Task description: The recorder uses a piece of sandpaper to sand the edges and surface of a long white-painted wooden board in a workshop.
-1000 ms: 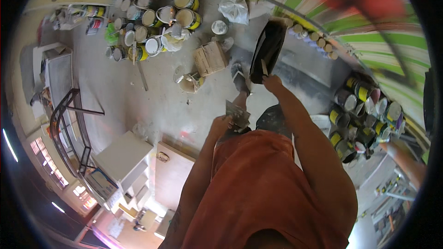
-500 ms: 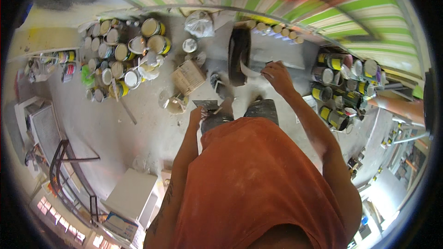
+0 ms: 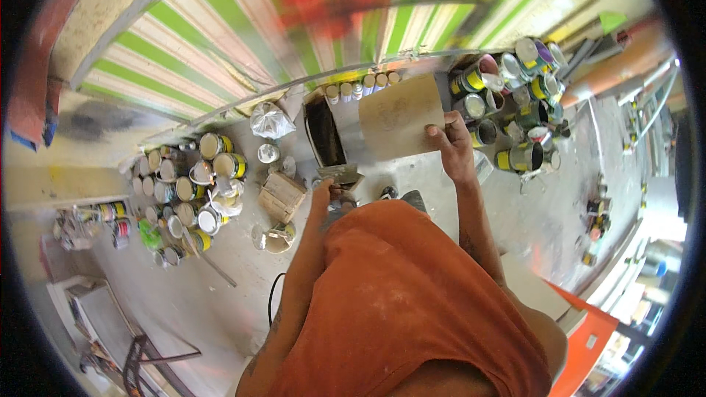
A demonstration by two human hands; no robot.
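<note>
In my right hand (image 3: 454,148) a tan paper sheet (image 3: 401,117) is pinched at its right edge, thumb on top. It is held out nearly flat, with a faint printed mark on it, and looks like the back of sandpaper. My left hand (image 3: 331,190), lower and in front of my waist, is closed on a thin grey-brown flat piece (image 3: 342,173); part of that hand is hidden. Just beyond the left hand stands a long narrow open box (image 3: 318,110) with a dark inside.
Many paint cans (image 3: 189,189) crowd the floor at left, more cans (image 3: 526,156) at right. Near my left arm are a cardboard box (image 3: 281,197) and a bucket (image 3: 279,237). Spray cans (image 3: 357,90) line the foot of a green-striped wall (image 3: 243,37). A metal frame (image 3: 140,356) stands lower left.
My view has turned to the right. The tan sheet, seen curved and edge-on before, now shows its broad face in my right hand. My left hand still holds the flat piece.
</note>
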